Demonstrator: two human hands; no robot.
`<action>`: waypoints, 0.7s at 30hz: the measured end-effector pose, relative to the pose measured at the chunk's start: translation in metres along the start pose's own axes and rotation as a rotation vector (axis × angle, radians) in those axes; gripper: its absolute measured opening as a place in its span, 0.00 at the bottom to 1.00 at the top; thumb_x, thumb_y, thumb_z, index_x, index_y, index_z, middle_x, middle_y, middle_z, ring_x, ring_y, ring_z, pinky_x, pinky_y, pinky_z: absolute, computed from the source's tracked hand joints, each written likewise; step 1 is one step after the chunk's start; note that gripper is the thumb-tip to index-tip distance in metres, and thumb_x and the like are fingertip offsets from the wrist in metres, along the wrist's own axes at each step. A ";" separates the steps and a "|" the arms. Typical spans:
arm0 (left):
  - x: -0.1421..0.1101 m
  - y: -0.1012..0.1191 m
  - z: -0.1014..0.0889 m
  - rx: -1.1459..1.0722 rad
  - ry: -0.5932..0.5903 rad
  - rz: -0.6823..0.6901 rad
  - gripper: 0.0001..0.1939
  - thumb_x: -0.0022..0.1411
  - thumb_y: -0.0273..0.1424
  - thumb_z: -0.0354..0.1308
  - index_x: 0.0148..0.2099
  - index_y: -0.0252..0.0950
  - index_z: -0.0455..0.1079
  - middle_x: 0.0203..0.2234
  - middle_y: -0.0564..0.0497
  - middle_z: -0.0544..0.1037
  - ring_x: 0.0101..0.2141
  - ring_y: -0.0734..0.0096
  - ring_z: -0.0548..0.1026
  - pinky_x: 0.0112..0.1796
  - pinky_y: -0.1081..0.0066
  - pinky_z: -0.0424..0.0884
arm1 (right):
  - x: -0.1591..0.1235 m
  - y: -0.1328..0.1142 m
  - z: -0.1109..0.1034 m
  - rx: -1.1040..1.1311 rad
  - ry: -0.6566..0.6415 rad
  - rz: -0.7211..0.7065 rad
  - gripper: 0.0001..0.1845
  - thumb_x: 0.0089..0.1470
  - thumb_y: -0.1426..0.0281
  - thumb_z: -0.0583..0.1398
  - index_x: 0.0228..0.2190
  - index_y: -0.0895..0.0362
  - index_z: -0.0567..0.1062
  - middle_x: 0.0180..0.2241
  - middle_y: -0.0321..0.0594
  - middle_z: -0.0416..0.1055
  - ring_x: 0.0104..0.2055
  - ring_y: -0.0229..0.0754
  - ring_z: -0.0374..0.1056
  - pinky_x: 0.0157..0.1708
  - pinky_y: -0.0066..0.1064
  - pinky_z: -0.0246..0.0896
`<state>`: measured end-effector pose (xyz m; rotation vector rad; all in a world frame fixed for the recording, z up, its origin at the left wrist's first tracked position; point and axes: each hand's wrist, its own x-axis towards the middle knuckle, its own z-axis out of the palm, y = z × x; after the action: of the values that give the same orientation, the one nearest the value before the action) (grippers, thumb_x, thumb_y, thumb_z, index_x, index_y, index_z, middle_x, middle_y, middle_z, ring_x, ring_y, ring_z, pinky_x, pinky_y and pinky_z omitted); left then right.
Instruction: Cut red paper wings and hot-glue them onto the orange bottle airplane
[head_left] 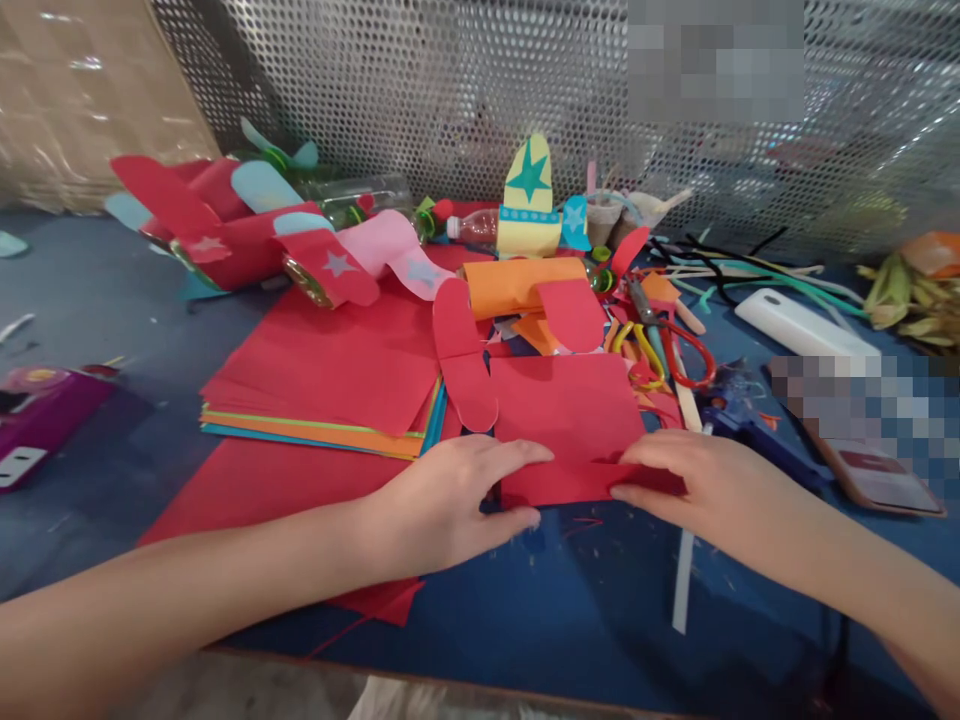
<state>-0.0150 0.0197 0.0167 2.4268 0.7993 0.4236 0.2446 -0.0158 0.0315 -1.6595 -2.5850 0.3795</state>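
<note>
A red paper sheet (566, 410) lies on the blue table (570, 610) right in front of me. My left hand (450, 500) pinches its near left edge, thumb under and fingers on top. At the near right edge, my right hand (697, 485) presses down and grips the paper with curled fingers. A red rounded paper cut-out (463, 370) lies against the sheet's left side.
A stack of coloured paper (330, 385) lies to the left, with paper-and-bottle aeroplane models (225, 225) behind it and another (525, 205) at the back. Scissors (667, 350), paper strips, a white box (802, 325) and a phone (877, 470) sit on the right. A perforated metal wall closes the back.
</note>
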 end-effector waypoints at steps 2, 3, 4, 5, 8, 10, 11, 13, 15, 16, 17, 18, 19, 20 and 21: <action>0.001 0.001 0.002 -0.001 0.020 -0.020 0.20 0.59 0.28 0.60 0.54 0.34 0.67 0.36 0.49 0.80 0.32 0.67 0.76 0.37 0.68 0.73 | 0.004 0.000 0.000 -0.029 -0.006 0.039 0.09 0.55 0.63 0.60 0.33 0.55 0.76 0.33 0.41 0.78 0.35 0.49 0.75 0.31 0.39 0.69; 0.001 0.000 0.003 -0.006 0.031 -0.029 0.19 0.59 0.28 0.60 0.54 0.35 0.67 0.36 0.49 0.80 0.32 0.68 0.76 0.37 0.68 0.73 | 0.006 -0.001 0.000 -0.044 -0.011 0.054 0.09 0.55 0.63 0.60 0.34 0.55 0.77 0.33 0.41 0.79 0.35 0.50 0.75 0.30 0.39 0.69; 0.001 0.000 0.005 -0.011 0.043 -0.038 0.19 0.59 0.27 0.59 0.54 0.35 0.67 0.36 0.49 0.80 0.31 0.68 0.76 0.36 0.69 0.74 | 0.008 -0.002 0.000 -0.056 -0.014 0.067 0.09 0.55 0.63 0.60 0.33 0.56 0.77 0.32 0.42 0.79 0.34 0.51 0.75 0.29 0.39 0.68; 0.001 -0.001 0.006 -0.017 0.054 -0.046 0.19 0.59 0.27 0.59 0.54 0.35 0.66 0.37 0.49 0.80 0.31 0.69 0.76 0.36 0.69 0.74 | 0.010 -0.002 0.001 -0.067 -0.012 0.079 0.10 0.54 0.63 0.60 0.33 0.56 0.77 0.32 0.42 0.79 0.34 0.51 0.76 0.28 0.38 0.68; 0.001 -0.003 0.010 -0.017 0.076 -0.041 0.20 0.60 0.27 0.57 0.55 0.37 0.64 0.38 0.50 0.79 0.29 0.71 0.76 0.36 0.70 0.74 | 0.012 -0.003 0.003 -0.102 0.032 0.090 0.10 0.53 0.61 0.61 0.32 0.55 0.77 0.31 0.42 0.80 0.32 0.51 0.76 0.26 0.36 0.66; 0.000 -0.004 0.012 0.005 0.092 -0.024 0.20 0.61 0.26 0.55 0.56 0.38 0.63 0.37 0.50 0.78 0.28 0.72 0.75 0.36 0.70 0.74 | 0.012 -0.003 0.004 -0.130 0.060 0.081 0.10 0.53 0.61 0.61 0.31 0.55 0.76 0.30 0.41 0.79 0.31 0.50 0.76 0.25 0.34 0.65; 0.000 -0.005 0.012 0.021 0.104 -0.014 0.20 0.61 0.26 0.55 0.56 0.38 0.62 0.36 0.50 0.78 0.28 0.72 0.75 0.36 0.70 0.74 | 0.011 -0.003 0.005 -0.141 0.067 0.074 0.10 0.53 0.61 0.61 0.31 0.55 0.75 0.30 0.41 0.79 0.31 0.50 0.76 0.25 0.34 0.65; -0.001 -0.005 0.013 0.052 0.122 0.008 0.19 0.62 0.26 0.53 0.56 0.36 0.62 0.34 0.50 0.78 0.28 0.71 0.75 0.35 0.70 0.74 | 0.009 -0.003 0.007 -0.152 0.078 0.062 0.10 0.53 0.62 0.61 0.32 0.55 0.75 0.30 0.42 0.79 0.32 0.50 0.76 0.26 0.34 0.66; -0.001 -0.004 0.014 0.079 0.120 0.030 0.17 0.64 0.26 0.52 0.55 0.35 0.63 0.33 0.50 0.77 0.30 0.70 0.75 0.36 0.69 0.74 | 0.008 -0.002 0.009 -0.141 0.079 0.072 0.10 0.53 0.62 0.61 0.33 0.55 0.73 0.30 0.42 0.79 0.32 0.50 0.76 0.27 0.34 0.66; -0.001 -0.004 0.013 0.094 0.111 0.041 0.17 0.64 0.26 0.51 0.55 0.35 0.63 0.34 0.49 0.77 0.31 0.70 0.75 0.37 0.69 0.74 | 0.007 -0.002 0.010 -0.128 0.078 0.084 0.10 0.53 0.61 0.61 0.34 0.55 0.72 0.30 0.42 0.79 0.32 0.50 0.76 0.27 0.34 0.66; -0.002 -0.003 0.013 0.111 0.096 0.050 0.16 0.65 0.25 0.50 0.55 0.34 0.63 0.34 0.49 0.77 0.32 0.69 0.75 0.37 0.68 0.74 | 0.007 -0.002 0.011 -0.114 0.080 0.101 0.11 0.53 0.61 0.62 0.34 0.55 0.71 0.30 0.41 0.78 0.31 0.50 0.76 0.26 0.34 0.66; -0.002 -0.002 0.013 0.135 0.083 0.070 0.16 0.65 0.24 0.49 0.55 0.34 0.64 0.34 0.48 0.76 0.33 0.68 0.75 0.38 0.68 0.74 | 0.007 -0.001 0.012 -0.102 0.081 0.119 0.12 0.53 0.61 0.62 0.35 0.55 0.70 0.30 0.40 0.78 0.30 0.49 0.75 0.25 0.33 0.65; -0.002 -0.002 0.012 0.165 0.077 0.095 0.16 0.66 0.24 0.48 0.55 0.33 0.65 0.35 0.47 0.76 0.35 0.68 0.74 0.39 0.68 0.74 | 0.007 -0.001 0.013 -0.091 0.084 0.137 0.13 0.53 0.60 0.62 0.35 0.54 0.69 0.29 0.39 0.77 0.29 0.48 0.75 0.25 0.32 0.64; -0.003 -0.001 0.011 0.204 0.078 0.126 0.16 0.66 0.23 0.47 0.54 0.34 0.66 0.36 0.45 0.75 0.37 0.66 0.74 0.39 0.67 0.74 | 0.006 0.000 0.014 -0.083 0.088 0.151 0.13 0.53 0.60 0.62 0.36 0.54 0.67 0.28 0.37 0.76 0.27 0.47 0.74 0.24 0.32 0.63; -0.003 -0.001 0.011 0.249 0.086 0.159 0.16 0.66 0.23 0.47 0.54 0.36 0.67 0.39 0.44 0.74 0.39 0.64 0.73 0.40 0.65 0.74 | 0.005 0.001 0.015 -0.077 0.095 0.162 0.14 0.53 0.60 0.62 0.36 0.53 0.66 0.27 0.36 0.75 0.25 0.46 0.73 0.23 0.31 0.62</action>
<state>-0.0132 0.0141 0.0071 2.7320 0.7343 0.5196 0.2402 -0.0133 0.0161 -1.8706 -2.4344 0.2046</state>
